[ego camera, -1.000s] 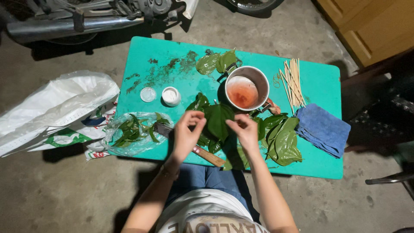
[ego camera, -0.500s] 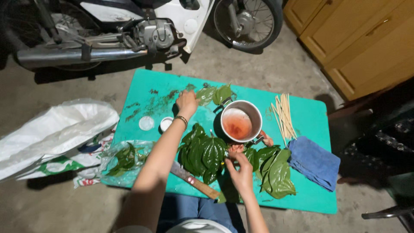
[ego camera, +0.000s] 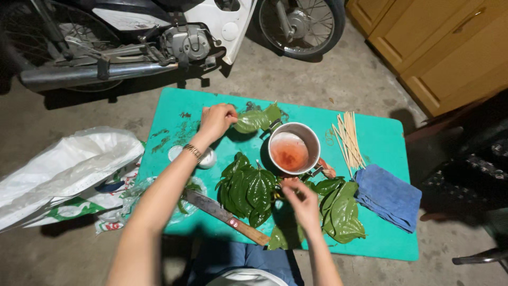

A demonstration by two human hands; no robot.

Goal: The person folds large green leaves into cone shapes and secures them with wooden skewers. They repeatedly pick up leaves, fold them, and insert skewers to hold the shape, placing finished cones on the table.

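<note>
Head view: two hands at work over green leaves on a teal tabletop [ego camera: 381, 143].
Left hand [ego camera: 216, 121] pinches a leaf [ego camera: 256, 119] at the far edge beside the metal pot [ego camera: 294, 151]; right hand [ego camera: 301, 200], fingers curled narrow, rests between two leaf piles [ego camera: 248, 189], near the knife [ego camera: 225, 216].
</note>
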